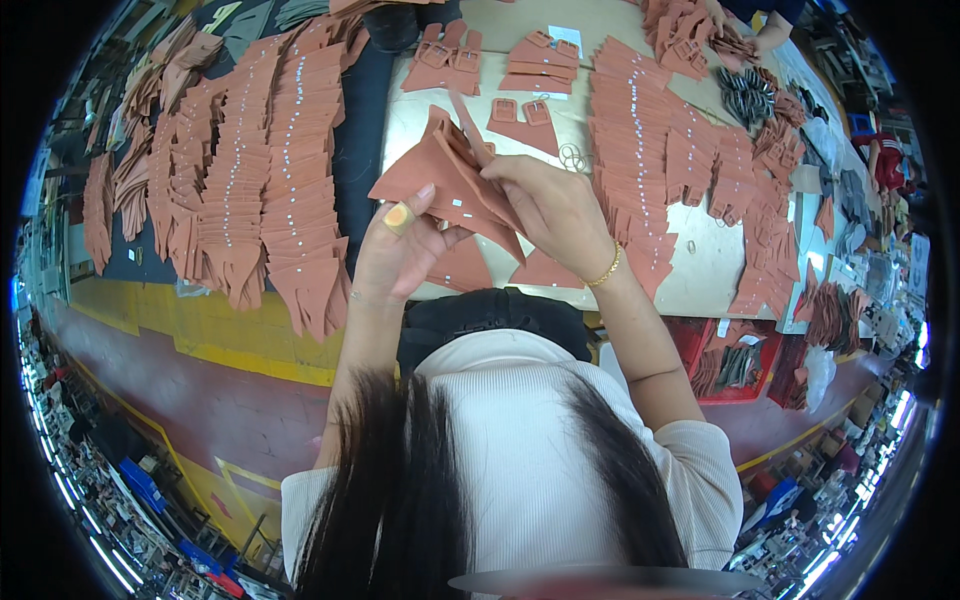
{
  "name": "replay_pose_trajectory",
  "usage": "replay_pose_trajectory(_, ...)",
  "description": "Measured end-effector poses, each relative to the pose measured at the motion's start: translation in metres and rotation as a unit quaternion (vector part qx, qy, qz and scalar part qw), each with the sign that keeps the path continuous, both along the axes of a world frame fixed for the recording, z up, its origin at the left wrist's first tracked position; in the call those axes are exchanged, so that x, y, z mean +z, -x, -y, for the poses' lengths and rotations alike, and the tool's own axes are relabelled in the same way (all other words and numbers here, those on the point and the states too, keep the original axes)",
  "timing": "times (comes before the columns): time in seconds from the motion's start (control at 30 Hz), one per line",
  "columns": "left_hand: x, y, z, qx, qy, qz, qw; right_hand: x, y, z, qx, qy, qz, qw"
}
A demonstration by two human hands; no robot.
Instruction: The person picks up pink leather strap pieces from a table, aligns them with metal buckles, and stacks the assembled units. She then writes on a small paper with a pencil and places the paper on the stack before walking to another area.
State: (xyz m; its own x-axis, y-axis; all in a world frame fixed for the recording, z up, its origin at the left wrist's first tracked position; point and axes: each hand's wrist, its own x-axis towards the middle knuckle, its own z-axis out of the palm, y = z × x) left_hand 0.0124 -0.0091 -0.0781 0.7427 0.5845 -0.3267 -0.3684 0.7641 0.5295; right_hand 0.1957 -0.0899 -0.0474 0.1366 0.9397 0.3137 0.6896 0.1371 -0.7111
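Over the near edge of the table, both hands hold a small stack of reddish-brown fabric pieces (425, 175) with small white stickers. My left hand (400, 250) grips its lower left edge, the thumb on top and the fingers underneath. A yellow band wraps that thumb. At the right side my right hand (550, 205) is closed on the pieces, its fingers pinching near a narrow strap (468, 125) that points up and away. Some of its fingertips are hidden behind the fabric. Just beyond lies a fabric piece with two covered buckles (522, 112).
Long overlapping rows of brown pieces (300, 150) cover the dark table part at left. More rows (630, 150) lie at right, near dark bundled straps (745, 95). Thin rings (572, 157) rest mid-table. A red crate (765, 370) stands below right. Another person's arm (770, 35) reaches in at far right.
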Motion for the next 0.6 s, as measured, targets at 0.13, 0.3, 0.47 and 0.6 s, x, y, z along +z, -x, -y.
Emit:
replay_pose_trajectory(0.13,0.001,0.000,-0.002,-0.008,0.001,0.017,1.000,0.004,0.001,0.004,0.009,-0.003,-0.007,1.000)
replay_pose_trajectory(0.3,-0.001,0.000,-0.006,-0.015,0.001,0.022,1.000,0.006,0.003,0.005,0.009,-0.020,0.028,0.999)
replay_pose_trajectory(0.47,0.005,-0.004,-0.005,0.007,0.042,0.040,0.998,-0.001,0.011,0.005,-0.013,-0.025,0.041,0.999)
replay_pose_trajectory(0.6,0.002,-0.012,0.002,0.055,-0.002,0.024,0.998,-0.013,0.025,0.005,0.021,-0.024,0.094,0.995)
